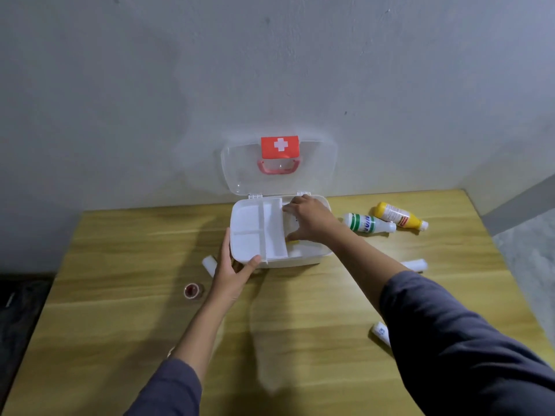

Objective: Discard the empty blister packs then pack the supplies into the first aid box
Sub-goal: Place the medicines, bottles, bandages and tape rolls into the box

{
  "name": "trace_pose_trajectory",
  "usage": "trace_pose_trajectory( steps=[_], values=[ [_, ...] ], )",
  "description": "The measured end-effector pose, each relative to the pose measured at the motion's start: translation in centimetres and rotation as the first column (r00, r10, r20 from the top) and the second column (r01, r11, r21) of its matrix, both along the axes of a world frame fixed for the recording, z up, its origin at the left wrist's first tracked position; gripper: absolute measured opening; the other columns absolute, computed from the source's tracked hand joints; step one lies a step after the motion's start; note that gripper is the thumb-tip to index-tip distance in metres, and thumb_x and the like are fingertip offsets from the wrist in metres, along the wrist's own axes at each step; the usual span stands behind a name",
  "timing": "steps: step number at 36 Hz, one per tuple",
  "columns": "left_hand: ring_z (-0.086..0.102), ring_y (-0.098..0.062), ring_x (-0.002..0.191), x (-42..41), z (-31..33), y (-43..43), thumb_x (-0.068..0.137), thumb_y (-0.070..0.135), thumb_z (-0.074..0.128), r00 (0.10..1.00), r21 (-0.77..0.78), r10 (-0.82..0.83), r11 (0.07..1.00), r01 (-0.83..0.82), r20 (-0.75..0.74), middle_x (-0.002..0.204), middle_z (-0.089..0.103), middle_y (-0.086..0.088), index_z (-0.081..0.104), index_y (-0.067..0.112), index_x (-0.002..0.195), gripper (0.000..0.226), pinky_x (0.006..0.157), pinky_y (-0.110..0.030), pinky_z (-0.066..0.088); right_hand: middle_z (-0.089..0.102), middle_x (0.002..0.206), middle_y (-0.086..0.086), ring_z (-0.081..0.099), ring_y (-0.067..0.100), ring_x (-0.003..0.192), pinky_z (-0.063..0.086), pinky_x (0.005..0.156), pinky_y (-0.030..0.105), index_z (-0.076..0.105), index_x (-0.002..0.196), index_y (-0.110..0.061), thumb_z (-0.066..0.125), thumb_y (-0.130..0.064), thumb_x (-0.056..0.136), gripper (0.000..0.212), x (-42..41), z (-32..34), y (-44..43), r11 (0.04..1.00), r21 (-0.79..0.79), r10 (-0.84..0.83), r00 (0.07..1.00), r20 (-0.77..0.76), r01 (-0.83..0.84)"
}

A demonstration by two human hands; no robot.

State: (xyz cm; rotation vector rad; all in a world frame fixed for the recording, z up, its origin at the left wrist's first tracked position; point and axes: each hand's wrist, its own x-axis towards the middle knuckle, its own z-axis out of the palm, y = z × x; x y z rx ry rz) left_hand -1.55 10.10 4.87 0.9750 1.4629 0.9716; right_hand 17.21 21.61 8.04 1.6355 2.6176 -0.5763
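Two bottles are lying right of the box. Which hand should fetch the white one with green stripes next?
Right, probably. The right hand is over the box's right side, nearest the white bottle lying just beyond that edge. The left hand grips the box's front-left corner, steadying it, and would have to cross over.

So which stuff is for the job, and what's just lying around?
For the job: first aid box, white bottle, yellow bottle, tape roll, two bandage rolls, small tube.
Just there: table, wall.
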Motion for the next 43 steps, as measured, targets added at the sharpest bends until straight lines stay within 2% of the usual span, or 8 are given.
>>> trace_pose_trajectory(
  steps=[3,7,10,14,18,22,31,43],
  values=[
    [0.031,-0.008,0.136,-0.2,-0.1,0.0,0.058,0.052,0.074,1.000,-0.007,-0.006,1.000,0.006,-0.004,0.151,0.028,0.010,0.016,0.041,0.143,0.104,0.113,-0.040,0.031,0.056,0.118,0.013,0.050,0.029,0.113,0.045,0.093,0.038,0.056,0.122,-0.009,0.082,-0.031,0.062,0.069,-0.5,-0.5,-0.2,0.994,-0.096,-0.074,0.985,-0.155,0.060],
    [0.032,-0.007,0.136,-0.4,-0.2,0.0,0.057,0.053,0.074,1.000,-0.007,-0.014,1.000,0.014,0.005,0.151,0.028,0.010,0.015,0.042,0.143,0.105,0.113,-0.041,0.031,0.047,0.136,0.011,0.043,0.025,0.126,0.035,0.103,0.031,0.048,0.132,-0.009,0.082,-0.021,0.065,0.076,-0.5,-0.6,-0.6,0.978,-0.177,-0.156,0.950,-0.269,0.111],
    [0.031,-0.007,0.136,-0.4,-0.2,0.0,0.057,0.054,0.074,1.000,-0.005,-0.015,1.000,0.015,0.011,0.151,0.028,0.011,0.015,0.042,0.143,0.105,0.113,-0.041,0.030,0.043,0.140,0.011,0.040,0.026,0.129,0.033,0.107,0.033,0.044,0.134,-0.009,0.079,-0.020,0.070,0.074,0.0,-0.3,-1.5,0.972,-0.147,-0.224,0.923,-0.313,0.186],
    [0.030,-0.007,0.137,-0.4,-0.3,0.0,0.056,0.055,0.073,1.000,-0.005,-0.012,1.000,0.012,0.007,0.151,0.028,0.011,0.015,0.043,0.143,0.106,0.114,-0.042,0.030,0.041,0.139,0.011,0.037,0.024,0.130,0.032,0.106,0.029,0.043,0.133,-0.008,0.066,-0.017,0.083,0.056,0.1,0.0,-3.8,0.904,-0.021,-0.396,0.816,-0.422,0.428],
    [0.031,-0.007,0.136,-0.4,-0.2,0.0,0.061,0.050,0.075,1.000,0.001,-0.011,1.000,0.011,0.003,0.151,0.028,0.009,0.015,0.042,0.143,0.102,0.113,-0.039,0.030,0.032,0.144,0.017,0.030,0.031,0.133,0.031,0.107,0.034,0.033,0.137,-0.003,0.060,-0.016,0.087,0.059,-0.4,-0.7,-4.7,0.845,-0.059,-0.515,0.780,-0.356,0.531],
    [0.032,-0.004,0.131,-0.1,-0.3,0.0,0.080,0.018,0.070,1.000,0.029,0.003,1.000,-0.003,0.008,0.153,0.027,0.006,0.014,0.032,0.147,0.088,0.108,-0.027,0.029,0.037,0.141,0.019,0.033,0.031,0.131,0.030,0.107,0.034,0.037,0.130,-0.001,0.059,-0.019,0.085,0.054,-1.1,-1.6,-4.1,0.824,-0.087,-0.559,0.780,-0.280,0.560],
    [0.032,-0.004,0.132,-0.1,-0.4,0.0,0.081,0.018,0.069,1.000,0.037,0.004,0.999,-0.005,0.018,0.152,0.025,0.009,0.013,0.032,0.147,0.088,0.110,-0.029,0.030,0.042,0.139,0.014,0.034,0.029,0.130,0.027,0.108,0.033,0.045,0.128,-0.006,0.059,-0.026,0.087,0.048,-1.3,-2.0,-3.3,0.822,-0.073,-0.565,0.791,-0.237,0.565],
    [0.033,-0.003,0.129,0.0,-0.4,0.0,0.082,0.016,0.068,0.999,0.035,0.015,0.999,-0.016,0.033,0.153,0.025,0.008,0.013,0.033,0.147,0.087,0.105,-0.025,0.031,0.042,0.137,0.012,0.036,0.026,0.129,0.035,0.104,0.033,0.046,0.131,-0.008,0.067,-0.018,0.082,0.054,-1.9,-1.4,-3.3,0.840,-0.156,-0.538,0.762,-0.361,0.519]
  ],
)
